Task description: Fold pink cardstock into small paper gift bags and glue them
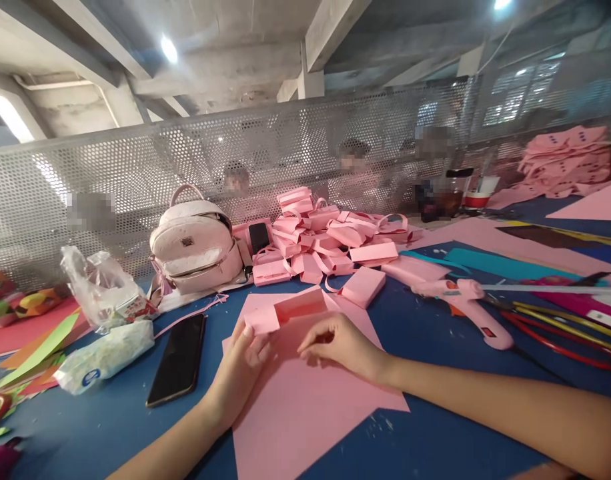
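Note:
My left hand (250,363) grips a small pink box (300,305) by its near left side, thumb over a flap. The box is partly folded, with one side standing up and its inside showing. Just right of it, my right hand (338,343) is curled with thumb and fingertips together in a pinch. Whether anything is between those fingertips I cannot make out. Beneath both hands lies a large pink sheet (305,427). Right beyond the box sits a finished-looking pink box (364,287) with a strap.
Many folded pink boxes (325,233) are heaped behind. A pink glue gun (468,307) and scissors-like red and yellow handles (560,333) lie to the right. At the left are a phone (178,360), a tissue pack (105,357) and a backpack (195,243). A perforated metal screen (285,147) stands behind.

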{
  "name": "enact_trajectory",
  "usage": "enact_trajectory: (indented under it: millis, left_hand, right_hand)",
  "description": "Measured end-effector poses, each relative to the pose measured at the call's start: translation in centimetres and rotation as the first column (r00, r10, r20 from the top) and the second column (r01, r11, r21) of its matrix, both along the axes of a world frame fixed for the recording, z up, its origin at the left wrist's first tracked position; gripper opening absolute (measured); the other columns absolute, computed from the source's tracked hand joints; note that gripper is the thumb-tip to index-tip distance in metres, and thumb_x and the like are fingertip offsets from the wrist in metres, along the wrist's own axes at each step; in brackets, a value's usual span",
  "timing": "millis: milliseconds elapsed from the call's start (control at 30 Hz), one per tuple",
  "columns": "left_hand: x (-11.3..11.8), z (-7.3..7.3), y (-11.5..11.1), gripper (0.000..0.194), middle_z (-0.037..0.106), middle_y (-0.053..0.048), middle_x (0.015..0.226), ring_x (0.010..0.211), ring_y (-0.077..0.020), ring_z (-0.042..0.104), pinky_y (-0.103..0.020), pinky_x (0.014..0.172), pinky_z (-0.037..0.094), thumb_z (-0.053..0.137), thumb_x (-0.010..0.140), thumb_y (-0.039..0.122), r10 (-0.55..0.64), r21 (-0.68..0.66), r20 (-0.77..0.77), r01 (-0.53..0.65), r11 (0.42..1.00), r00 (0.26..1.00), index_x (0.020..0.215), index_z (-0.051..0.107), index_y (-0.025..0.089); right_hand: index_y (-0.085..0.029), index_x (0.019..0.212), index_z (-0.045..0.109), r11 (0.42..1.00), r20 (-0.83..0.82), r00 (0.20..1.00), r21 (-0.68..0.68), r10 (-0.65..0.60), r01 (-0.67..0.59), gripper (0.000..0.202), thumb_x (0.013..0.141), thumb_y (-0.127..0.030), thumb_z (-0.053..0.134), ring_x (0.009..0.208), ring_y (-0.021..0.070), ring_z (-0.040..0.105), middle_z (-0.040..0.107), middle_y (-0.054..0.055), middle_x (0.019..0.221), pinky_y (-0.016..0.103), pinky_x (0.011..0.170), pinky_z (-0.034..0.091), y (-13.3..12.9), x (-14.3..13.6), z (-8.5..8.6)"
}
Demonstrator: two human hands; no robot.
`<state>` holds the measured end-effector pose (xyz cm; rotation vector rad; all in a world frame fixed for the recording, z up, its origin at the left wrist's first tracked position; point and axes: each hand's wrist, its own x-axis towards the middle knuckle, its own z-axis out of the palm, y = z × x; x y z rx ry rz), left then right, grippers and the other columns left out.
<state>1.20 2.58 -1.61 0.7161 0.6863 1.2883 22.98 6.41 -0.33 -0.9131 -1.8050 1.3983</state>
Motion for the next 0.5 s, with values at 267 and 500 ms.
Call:
enact_trajectory:
  millis: [267,500]
  left_hand:
    - [-0.1,0.8,-0.1,0.044,0.073,-0.013,0.119,0.131,-0.0295,0.055,-0.041,0.121,0.031,0.065,0.090,0.052,-0.106,0.073,-0.032,0.108,0.991,0.994,0.109,0.074,0.012]
    - [0.0,0.3,0.0,0.049,0.066,-0.013,0.132,0.134,-0.0283,0.052,-0.040,0.118,0.032,0.067,0.090,0.049,-0.122,0.038,-0.027,0.123,0.992,0.992,0.127,0.064,0.016]
  right_hand:
    - [-0.016,0.065,0.069,0.985,0.113,0.991,0.146,0.077,-0.093,0.034,0.081,-0.045,0.075,0.046,0.0100,0.055,0.074,0.004,0.066,0.022,0.047,0.045,-5.0,1.7,5.2]
    - [-0.027,0.080,0.080,0.936,0.364,0.922,0.351,-0.134,-0.003,0.035,0.091,-0.053,0.061,0.059,0.0161,0.071,0.077,0.004,0.072,0.027,0.058,0.054,-9.4,13.2,8.3]
